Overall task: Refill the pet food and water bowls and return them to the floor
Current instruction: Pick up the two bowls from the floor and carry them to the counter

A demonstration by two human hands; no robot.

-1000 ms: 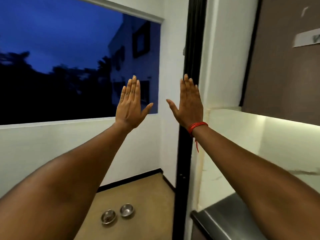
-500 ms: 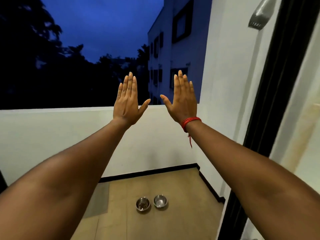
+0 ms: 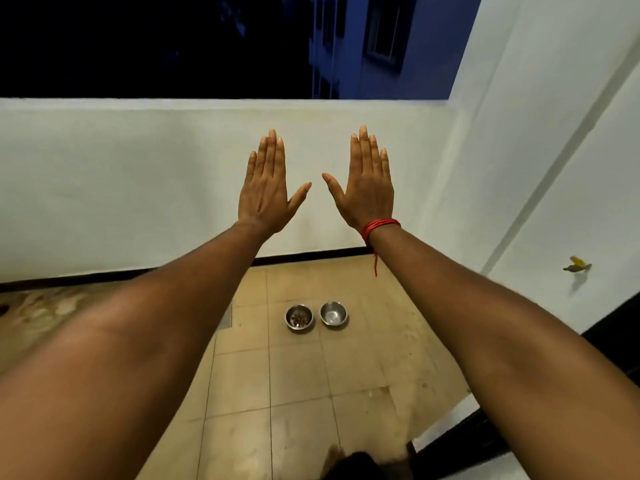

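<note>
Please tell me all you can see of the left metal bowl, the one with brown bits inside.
The left bowl is small and round, of what looks like shiny steel, with a thin rim. It stands upright on the tan tiled floor, before the low white wall, close beside a second bowl; whether their rims touch is unclear. Some brown bits, probably food, lie in its bottom. Nobody holds it.

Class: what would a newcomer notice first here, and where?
The left hand and right hand, raised flat before the white wall, centre frame. Below them on the tiled floor, side by side, the left bowl holds brown food and the right bowl shows none.
</note>
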